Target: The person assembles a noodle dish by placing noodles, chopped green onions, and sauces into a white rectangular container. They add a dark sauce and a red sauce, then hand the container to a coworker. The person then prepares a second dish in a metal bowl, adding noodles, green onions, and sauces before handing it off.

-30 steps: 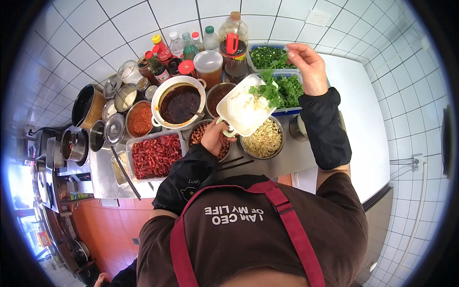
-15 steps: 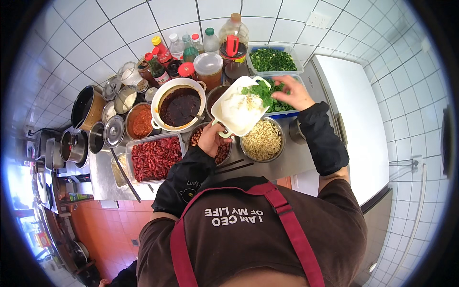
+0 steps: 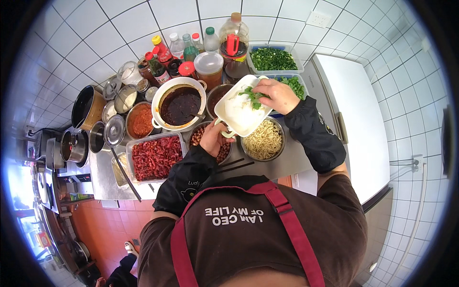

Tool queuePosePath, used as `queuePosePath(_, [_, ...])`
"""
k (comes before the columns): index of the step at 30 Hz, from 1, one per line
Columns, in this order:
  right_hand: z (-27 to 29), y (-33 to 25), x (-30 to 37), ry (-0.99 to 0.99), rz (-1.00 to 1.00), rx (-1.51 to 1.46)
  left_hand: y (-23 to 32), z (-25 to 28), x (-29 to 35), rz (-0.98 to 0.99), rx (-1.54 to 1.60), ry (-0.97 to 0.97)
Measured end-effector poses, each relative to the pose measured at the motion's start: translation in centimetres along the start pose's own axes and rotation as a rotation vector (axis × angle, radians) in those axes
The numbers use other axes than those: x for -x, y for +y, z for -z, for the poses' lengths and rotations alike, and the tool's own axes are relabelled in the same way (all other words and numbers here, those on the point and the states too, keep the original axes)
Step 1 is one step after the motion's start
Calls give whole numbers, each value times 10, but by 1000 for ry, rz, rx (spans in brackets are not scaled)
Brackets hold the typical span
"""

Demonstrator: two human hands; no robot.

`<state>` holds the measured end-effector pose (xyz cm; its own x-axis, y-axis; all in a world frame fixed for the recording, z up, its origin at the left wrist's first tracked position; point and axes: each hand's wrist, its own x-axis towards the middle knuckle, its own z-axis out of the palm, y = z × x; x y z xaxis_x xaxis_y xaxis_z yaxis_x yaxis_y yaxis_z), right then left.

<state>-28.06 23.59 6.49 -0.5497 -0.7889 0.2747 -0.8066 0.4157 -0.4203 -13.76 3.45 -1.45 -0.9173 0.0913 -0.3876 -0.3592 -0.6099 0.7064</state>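
1. At the left of the steel counter [image 3: 106, 174], red paste [image 3: 141, 119] fills a round container; nearer is a clear tub [image 3: 153, 181] of red chilli pieces [image 3: 158, 155].
2. Farther back, to the right of the chillies, is a white pot [image 3: 156, 110] of dark sauce.
3. The left hand [image 3: 213, 137] is closed around the near-left handle of a white dish [image 3: 218, 111], just above some reddish-brown nuts [image 3: 223, 153], which it partly hides.
4. The dish is held up off the counter, slightly tilted, with soft white food [image 3: 237, 109] inside.
5. A green sprig [image 3: 252, 98] lies over the dish's far-right part.
6. A bowl [image 3: 284, 140] of pale shreds stands on the near side of the dish.
7. The right hand [image 3: 276, 95] reaches over the dish's right edge, fingertips bunched together on the sprig.
8. Beyond it are leafy greens [image 3: 295, 85], then a tub [image 3: 300, 63] of chopped greens [image 3: 272, 58] farther back.
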Motion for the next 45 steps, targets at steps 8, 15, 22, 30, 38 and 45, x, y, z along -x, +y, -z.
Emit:
queuePosePath(8, [20, 11, 8, -72, -72, 199, 4, 5, 1, -13, -19, 6])
queuePosePath(15, [7, 18, -8, 9, -138, 169, -1, 9, -3, 2, -26, -39])
queuePosePath(22, [8, -1, -9, 3, 193, 126, 1, 6, -3, 0, -2, -21])
queuePosePath(30, [24, 16, 0, -15, 3, 215, 7, 3, -3, -5, -20, 10])
queuePosePath(38, [3, 125, -22, 241, -451, 103, 17, 0, 2, -27, -68, 98])
queuePosePath(45, [-71, 234, -83, -206, -646, 144, 19, 17, 6, -57, -55, 151])
